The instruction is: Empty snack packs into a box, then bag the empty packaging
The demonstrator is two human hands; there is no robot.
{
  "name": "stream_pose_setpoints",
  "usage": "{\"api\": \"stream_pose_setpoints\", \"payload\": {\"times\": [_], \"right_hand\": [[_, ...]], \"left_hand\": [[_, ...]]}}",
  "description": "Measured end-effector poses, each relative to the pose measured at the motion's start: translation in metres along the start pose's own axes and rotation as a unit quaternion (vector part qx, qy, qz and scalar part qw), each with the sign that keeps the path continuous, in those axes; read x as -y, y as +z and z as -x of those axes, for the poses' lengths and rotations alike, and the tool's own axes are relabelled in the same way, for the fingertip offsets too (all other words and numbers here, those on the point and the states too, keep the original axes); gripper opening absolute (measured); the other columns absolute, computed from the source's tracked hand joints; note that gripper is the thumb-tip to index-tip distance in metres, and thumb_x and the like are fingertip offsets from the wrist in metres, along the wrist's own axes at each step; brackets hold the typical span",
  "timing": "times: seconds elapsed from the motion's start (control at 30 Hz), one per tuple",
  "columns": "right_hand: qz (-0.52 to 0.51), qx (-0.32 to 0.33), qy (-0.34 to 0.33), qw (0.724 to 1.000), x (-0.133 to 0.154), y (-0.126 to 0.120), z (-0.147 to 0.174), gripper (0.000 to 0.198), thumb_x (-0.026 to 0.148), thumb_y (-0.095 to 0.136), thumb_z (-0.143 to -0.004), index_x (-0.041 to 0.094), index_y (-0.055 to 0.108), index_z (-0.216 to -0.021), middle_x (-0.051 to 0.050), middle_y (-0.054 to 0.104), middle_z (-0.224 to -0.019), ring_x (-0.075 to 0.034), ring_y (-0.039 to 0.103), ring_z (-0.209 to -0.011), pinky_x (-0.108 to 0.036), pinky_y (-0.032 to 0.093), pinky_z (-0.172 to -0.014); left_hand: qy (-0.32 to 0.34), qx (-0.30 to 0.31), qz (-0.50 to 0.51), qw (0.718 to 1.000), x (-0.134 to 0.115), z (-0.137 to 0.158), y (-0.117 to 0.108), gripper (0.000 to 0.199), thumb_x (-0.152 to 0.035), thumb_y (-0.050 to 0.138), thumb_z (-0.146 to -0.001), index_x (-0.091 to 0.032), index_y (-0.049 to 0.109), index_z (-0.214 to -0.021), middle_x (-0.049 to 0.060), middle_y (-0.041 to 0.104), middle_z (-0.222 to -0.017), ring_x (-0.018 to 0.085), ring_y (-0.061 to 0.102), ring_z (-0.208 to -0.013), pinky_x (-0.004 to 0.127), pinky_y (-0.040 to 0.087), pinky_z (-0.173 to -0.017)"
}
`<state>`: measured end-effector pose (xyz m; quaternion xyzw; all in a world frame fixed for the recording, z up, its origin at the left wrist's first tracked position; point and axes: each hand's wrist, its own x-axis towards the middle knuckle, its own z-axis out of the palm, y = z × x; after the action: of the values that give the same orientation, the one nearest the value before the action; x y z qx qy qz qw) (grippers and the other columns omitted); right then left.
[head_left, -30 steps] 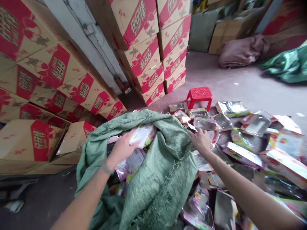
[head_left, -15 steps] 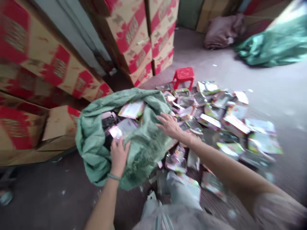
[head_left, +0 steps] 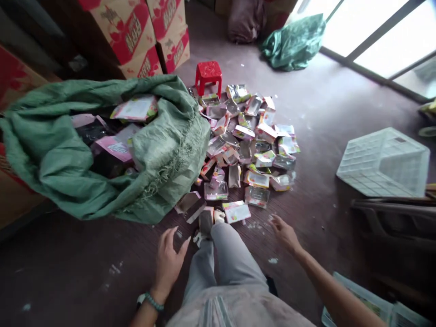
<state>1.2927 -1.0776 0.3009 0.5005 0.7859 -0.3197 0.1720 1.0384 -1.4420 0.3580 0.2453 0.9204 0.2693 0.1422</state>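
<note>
The person's left hand point(head_left: 169, 260) is held apart from the green sack point(head_left: 166, 163), fingers and thumb loosely spread and gripping nothing. The right hand point(head_left: 286, 235) is also free, its fingers slightly bent, over the floor point(head_left: 306, 218) near the scattered packages point(head_left: 244, 151). The sack lies at the person's left with its mouth gaping, and more boxes point(head_left: 134, 108) show inside. The packages spread beside it, up to a red stool point(head_left: 208, 71). Printed cartons point(head_left: 131, 34) are stacked behind the sack; a white crate point(head_left: 361, 159) sits well off to the right.
</note>
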Motion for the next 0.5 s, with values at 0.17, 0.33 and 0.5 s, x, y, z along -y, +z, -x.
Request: {"api": "stream_pose_setpoints", "payload": {"times": [0.17,0.33,0.5], "right_hand": [[0.068,0.037,-0.030,0.997,-0.026,0.009,-0.009,0.051,0.043,0.041,-0.091,0.019,0.052,-0.134,-0.013,0.072,-0.114,-0.028,0.068,-0.102,-0.040,0.049,-0.094],[0.046,0.051,0.039,0.997,-0.065,0.029,-0.088,0.044,0.042,0.046,-0.090,0.021,0.057,-0.127,-0.011,0.073,-0.112,-0.027,0.068,-0.103,-0.037,0.050,-0.094],[0.017,0.063,0.147,0.987,-0.173,0.106,-0.160,0.055,0.048,0.048,-0.088,0.010,0.055,-0.128,-0.019,0.071,-0.114,-0.033,0.067,-0.110,-0.045,0.049,-0.100]], "left_hand": [[-0.145,0.215,-0.131,0.957,0.076,0.031,0.085,0.067,-0.051,0.058,-0.086,-0.004,0.051,-0.133,0.020,0.056,-0.123,0.034,0.053,-0.120,0.042,0.042,-0.106],[-0.203,0.271,-0.223,0.914,0.091,0.025,0.157,0.064,-0.050,0.055,-0.090,-0.003,0.053,-0.133,0.021,0.059,-0.122,0.035,0.053,-0.119,0.039,0.038,-0.105],[-0.228,0.295,-0.245,0.895,0.113,0.000,0.262,0.061,-0.048,0.056,-0.091,-0.003,0.054,-0.132,0.020,0.059,-0.122,0.033,0.053,-0.118,0.037,0.039,-0.102]]}}
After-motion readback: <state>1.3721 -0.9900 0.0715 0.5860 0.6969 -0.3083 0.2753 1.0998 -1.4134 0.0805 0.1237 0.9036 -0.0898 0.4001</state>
